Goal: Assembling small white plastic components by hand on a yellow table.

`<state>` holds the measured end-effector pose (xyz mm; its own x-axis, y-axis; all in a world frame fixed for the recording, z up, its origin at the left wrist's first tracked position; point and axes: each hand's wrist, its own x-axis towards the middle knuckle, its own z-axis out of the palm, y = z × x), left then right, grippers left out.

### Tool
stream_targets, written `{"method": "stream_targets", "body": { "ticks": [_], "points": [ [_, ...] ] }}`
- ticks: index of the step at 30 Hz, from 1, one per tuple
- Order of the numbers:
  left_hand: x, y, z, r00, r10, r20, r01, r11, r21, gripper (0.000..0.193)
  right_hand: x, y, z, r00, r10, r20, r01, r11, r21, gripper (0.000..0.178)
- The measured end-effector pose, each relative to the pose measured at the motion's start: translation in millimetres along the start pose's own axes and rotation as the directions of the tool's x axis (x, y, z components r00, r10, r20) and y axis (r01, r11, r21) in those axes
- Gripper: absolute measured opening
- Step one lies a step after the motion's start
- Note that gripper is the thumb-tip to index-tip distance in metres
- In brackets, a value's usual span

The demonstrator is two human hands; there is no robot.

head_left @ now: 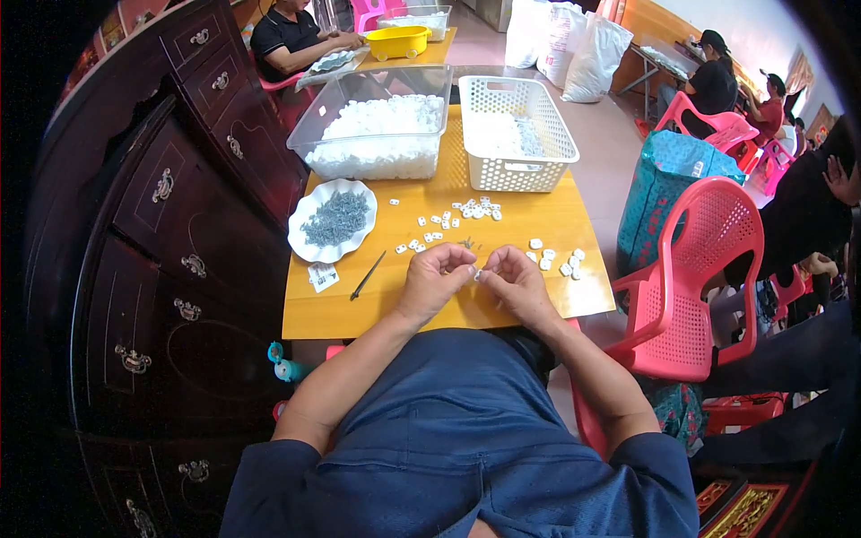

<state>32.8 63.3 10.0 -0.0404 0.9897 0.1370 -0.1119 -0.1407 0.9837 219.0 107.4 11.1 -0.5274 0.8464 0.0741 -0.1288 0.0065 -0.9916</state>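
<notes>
Close to the table's front edge, my left hand (438, 280) and my right hand (517, 283) meet fingertip to fingertip. Pinched between them is a small white plastic piece (477, 276), mostly covered by the fingers. Just beyond the fingertips lie a few small screws (467, 243). Small white plastic pieces with dark holes (476, 209) are scattered farther back on the wood. Plain-topped white pieces (575, 264) lie right of my right hand. To the left, a scalloped white plate (305, 208) carries a heap of grey screws (335, 218).
A clear bin (300, 134) of white pieces and a white perforated basket (520, 177) stand at the table's back. A black pointed tool (369, 274) lies left of my hands. Dark cabinets (193, 224) flank the left side; a pink chair (686, 296) stands right. Other people sit farther off.
</notes>
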Motion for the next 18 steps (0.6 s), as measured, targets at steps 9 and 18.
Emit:
{"method": "stream_targets", "body": {
  "ticks": [9,18],
  "points": [
    [-0.9,1.8,2.4,0.999,0.02,-0.042,-0.021,0.999,-0.034,0.011,0.5,-1.1,2.9,1.0,-0.016,-0.02,0.016,1.0,0.021,0.015],
    [-2.4,3.8,2.5,0.998,-0.009,-0.059,0.007,1.0,-0.025,0.011,-0.4,-6.2,4.2,1.0,-0.004,-0.031,0.005,1.0,0.008,0.014]
  ]
}}
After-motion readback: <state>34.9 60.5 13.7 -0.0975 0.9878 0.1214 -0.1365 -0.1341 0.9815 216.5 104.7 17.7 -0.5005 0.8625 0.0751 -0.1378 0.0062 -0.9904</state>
